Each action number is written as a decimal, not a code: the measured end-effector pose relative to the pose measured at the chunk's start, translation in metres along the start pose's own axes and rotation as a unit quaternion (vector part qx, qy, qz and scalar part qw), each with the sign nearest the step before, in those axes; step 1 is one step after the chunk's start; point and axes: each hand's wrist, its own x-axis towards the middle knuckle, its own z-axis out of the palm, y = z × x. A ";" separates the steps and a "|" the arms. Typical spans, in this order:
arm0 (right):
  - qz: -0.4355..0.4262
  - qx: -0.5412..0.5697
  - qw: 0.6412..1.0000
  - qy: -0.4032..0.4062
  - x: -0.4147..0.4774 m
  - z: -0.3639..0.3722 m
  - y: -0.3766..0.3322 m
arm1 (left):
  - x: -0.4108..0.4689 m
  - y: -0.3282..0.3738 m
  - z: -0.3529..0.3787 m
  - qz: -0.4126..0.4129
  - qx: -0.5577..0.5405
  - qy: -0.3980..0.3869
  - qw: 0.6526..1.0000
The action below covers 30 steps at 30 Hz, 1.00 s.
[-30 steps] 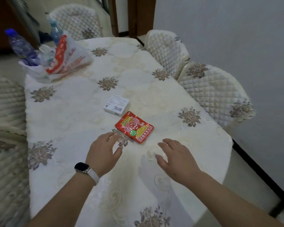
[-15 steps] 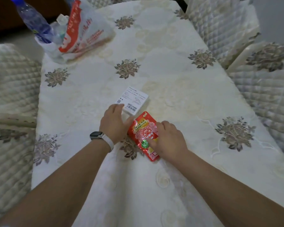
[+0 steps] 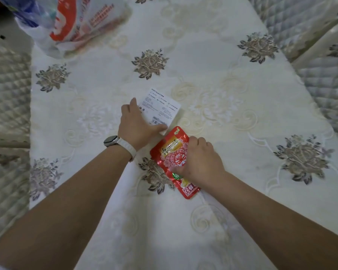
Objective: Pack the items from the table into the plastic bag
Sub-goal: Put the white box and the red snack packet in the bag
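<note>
A small white box (image 3: 160, 108) with printed text lies on the table (image 3: 213, 78). My left hand (image 3: 137, 126), with a watch on its wrist, clasps the box's near-left corner between fingers and thumb. Just below it lies a red foil snack packet (image 3: 170, 152). My right hand (image 3: 200, 159) covers the packet's right half, with fingers curled over its far edge and the thumb pressed on its front. The white and red plastic bag (image 3: 74, 22) sits at the far left of the table with a blue-labelled bottle (image 3: 27, 14) inside.
A cream embroidered cloth with grey flower motifs covers the table. Quilted chairs stand along the left edge (image 3: 6, 98) and at the far right (image 3: 320, 45). The bag is about an arm's reach beyond the box, to the left.
Both hands moved forward from the near table: the left closed on the white box's corner, the right came down over the red packet. The view tilted down and closer.
</note>
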 end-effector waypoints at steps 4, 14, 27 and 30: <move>0.024 0.107 0.993 -0.044 -0.004 -0.007 0.005 | -0.002 0.002 -0.007 -0.024 -0.112 0.003 0.993; 0.019 0.266 0.961 -0.070 -0.048 -0.021 0.024 | -0.096 0.005 -0.037 -0.089 -0.243 0.044 0.965; -0.110 0.238 0.961 -0.090 -0.139 -0.029 -0.071 | -0.266 -0.083 -0.118 -0.149 -0.380 0.157 0.899; -0.128 0.228 0.963 -0.071 -0.173 -0.020 -0.116 | -0.305 -0.121 -0.142 -0.135 -0.422 0.178 0.879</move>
